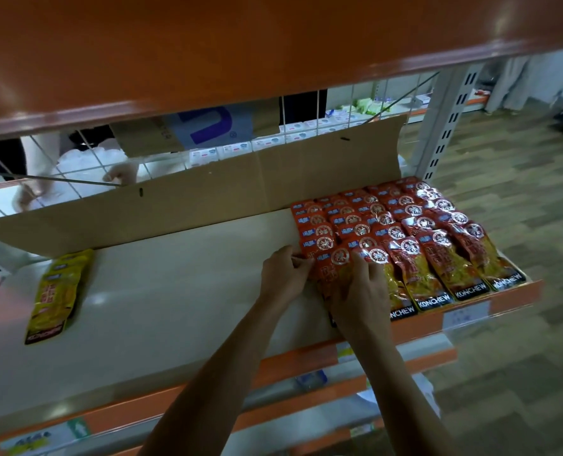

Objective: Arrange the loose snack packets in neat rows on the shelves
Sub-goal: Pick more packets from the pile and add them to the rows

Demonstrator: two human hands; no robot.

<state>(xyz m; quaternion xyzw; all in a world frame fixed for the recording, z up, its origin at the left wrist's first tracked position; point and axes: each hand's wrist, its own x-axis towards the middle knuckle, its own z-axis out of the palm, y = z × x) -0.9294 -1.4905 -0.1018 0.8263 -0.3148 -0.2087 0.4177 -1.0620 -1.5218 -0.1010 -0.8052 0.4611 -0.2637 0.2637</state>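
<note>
Red snack packets (438,238) lie in overlapping rows on the right part of the white shelf (181,291). My left hand (285,274) pinches the left edge of the front-left red packet (331,268). On that same packet my right hand (362,291) lies with fingers spread, pressing it down and hiding its lower half. A small stack of yellow packets (54,291) lies alone at the shelf's left end.
A brown cardboard sheet (207,199) leans along the back of the shelf against a wire grid. An orange shelf (207,44) hangs close overhead. Behind the grid another person's hands (119,174) handle white goods. Lower orange-edged shelves (306,383) jut out below.
</note>
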